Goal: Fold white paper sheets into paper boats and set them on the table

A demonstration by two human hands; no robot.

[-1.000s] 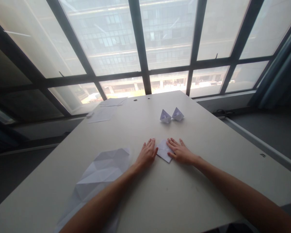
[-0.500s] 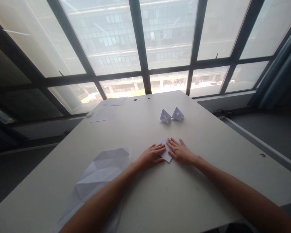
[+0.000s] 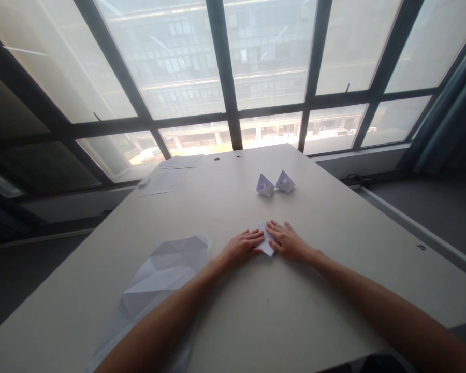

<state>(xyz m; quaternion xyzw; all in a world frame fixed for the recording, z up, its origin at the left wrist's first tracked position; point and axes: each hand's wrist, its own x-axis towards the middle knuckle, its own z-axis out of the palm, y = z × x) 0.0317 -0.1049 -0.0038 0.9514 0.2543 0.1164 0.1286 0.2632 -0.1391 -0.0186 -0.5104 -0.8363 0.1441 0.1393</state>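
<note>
A small folded piece of white paper (image 3: 268,247) lies flat on the white table (image 3: 233,316). My left hand (image 3: 241,246) rests on its left side, fingers stretched out over the paper. From the right, my right hand (image 3: 289,242) lies flat across the other side, its fingers also extended. The fingers cover parts of the folded paper, so its full outline is hidden. Farther back stand two folded paper boats, the left paper boat (image 3: 265,185) and the right paper boat (image 3: 285,182), side by side.
A large creased sheet of paper (image 3: 159,274) lies at the left, partly under my left forearm. Loose flat sheets (image 3: 163,183) lie at the table's far left corner. Tall framed windows (image 3: 270,57) rise behind the table, and a blue curtain (image 3: 442,114) hangs at the right.
Both hands stay on the folded paper with almost no shift. My left thumb has drawn in slightly closer to the paper.
</note>
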